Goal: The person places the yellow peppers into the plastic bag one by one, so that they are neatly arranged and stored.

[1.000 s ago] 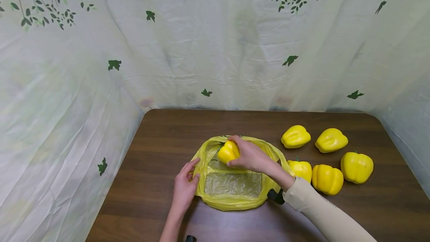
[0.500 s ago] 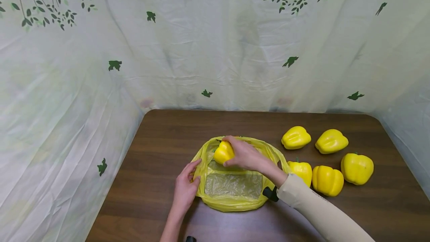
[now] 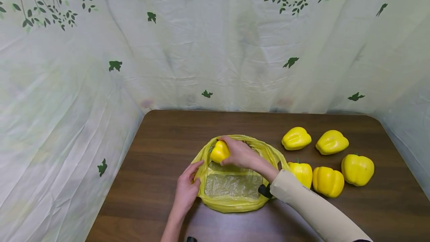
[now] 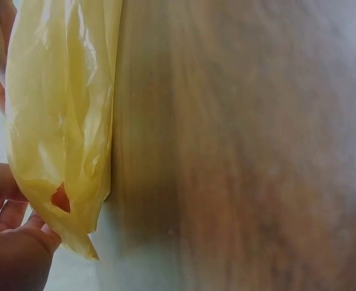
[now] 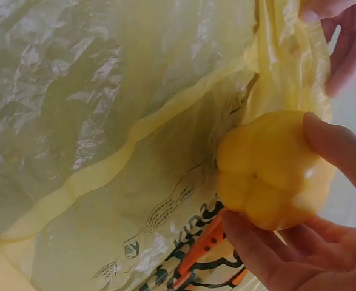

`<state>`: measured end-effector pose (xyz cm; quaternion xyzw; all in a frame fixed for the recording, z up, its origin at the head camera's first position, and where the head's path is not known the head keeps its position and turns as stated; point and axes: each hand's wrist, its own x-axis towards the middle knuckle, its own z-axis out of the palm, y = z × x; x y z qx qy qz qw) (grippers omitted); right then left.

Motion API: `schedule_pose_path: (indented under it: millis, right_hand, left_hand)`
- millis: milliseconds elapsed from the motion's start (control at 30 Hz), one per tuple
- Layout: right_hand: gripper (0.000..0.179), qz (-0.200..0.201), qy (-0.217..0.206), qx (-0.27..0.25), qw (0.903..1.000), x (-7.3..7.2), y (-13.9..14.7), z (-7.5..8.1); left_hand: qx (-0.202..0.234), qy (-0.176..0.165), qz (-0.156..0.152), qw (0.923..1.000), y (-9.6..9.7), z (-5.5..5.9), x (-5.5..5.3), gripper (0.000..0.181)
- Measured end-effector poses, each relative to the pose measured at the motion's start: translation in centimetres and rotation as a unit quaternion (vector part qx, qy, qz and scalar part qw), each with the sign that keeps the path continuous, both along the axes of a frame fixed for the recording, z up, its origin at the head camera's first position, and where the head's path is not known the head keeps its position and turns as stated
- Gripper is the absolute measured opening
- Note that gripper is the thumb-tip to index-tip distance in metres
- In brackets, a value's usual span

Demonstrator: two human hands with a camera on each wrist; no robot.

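R hand [image 3: 237, 154] has fingers curled round a yellow pepper [image 3: 220, 152] in the mouth of the yellow bag [image 3: 231, 207], L hand [image 3: 187, 186] fingers pinching its edge. 5 other peppers [image 3: 328, 181] on the surface [image 3: 174, 132], just R of it.

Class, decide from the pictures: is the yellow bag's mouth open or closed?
Open: the yellow bag spreads into a wide loop, its inside showing beside the held pepper.

Beige R slv [image 3: 315, 204], blk pc [image 3: 264, 191] by cuff [image 3: 278, 185], bare L forearm [image 3: 174, 217], bare hands [image 3: 186, 188]
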<state>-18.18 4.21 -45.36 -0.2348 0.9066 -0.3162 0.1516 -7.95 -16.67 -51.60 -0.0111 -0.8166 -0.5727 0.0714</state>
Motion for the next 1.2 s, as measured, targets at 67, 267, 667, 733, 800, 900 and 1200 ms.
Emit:
schedule_pose_path:
  millis: [67, 267, 667, 733, 800, 900, 1200]
  right_hand:
    - [0.084, 0.003, 0.003, 0.003, 1.0, -0.2, -0.1, -0.2]
    - [0.082, 0.001, 0.006, 0.012, 0.9999, -0.6, -0.5, -0.5]
    - [0.077, -0.044, -0.013, 0.005, 0.9989, -0.7, -1.1, -0.9]
    - [0.078, -0.056, -0.014, 0.002, 0.9983, -0.7, -1.2, -0.9]
    - [0.079, -0.067, -0.014, 0.001, 0.9976, -0.6, -1.3, -1.0]
    - [0.08, -0.077, -0.015, -0.004, 0.9969, -0.6, -1.4, -1.1]
    - [0.066, -0.076, -0.083, -0.059, 0.9919, -0.8, -0.9, -0.6]
  left_hand:
    - [-0.002, 0.001, -0.004, 1.0, 0.0, 0.0, 0.0, 0.06]
    - [-0.012, 0.004, -0.009, 0.9999, 0.0, -0.1, -0.1, 0.061]
    - [-0.028, -0.003, -0.008, 0.9996, 0.0, 0.0, 0.0, 0.061]
    - [-0.028, 0.0, -0.007, 0.9996, 0.0, 0.0, 0.0, 0.061]
    - [-0.028, 0.002, -0.007, 0.9996, 0.0, 0.0, 0.0, 0.06]
    - [-0.027, 0.002, -0.005, 0.9996, 0.0, 0.0, 0.0, 0.059]
    - [-0.022, -0.002, -0.006, 0.9997, 0.3, 1.0, 0.3, 0.058]
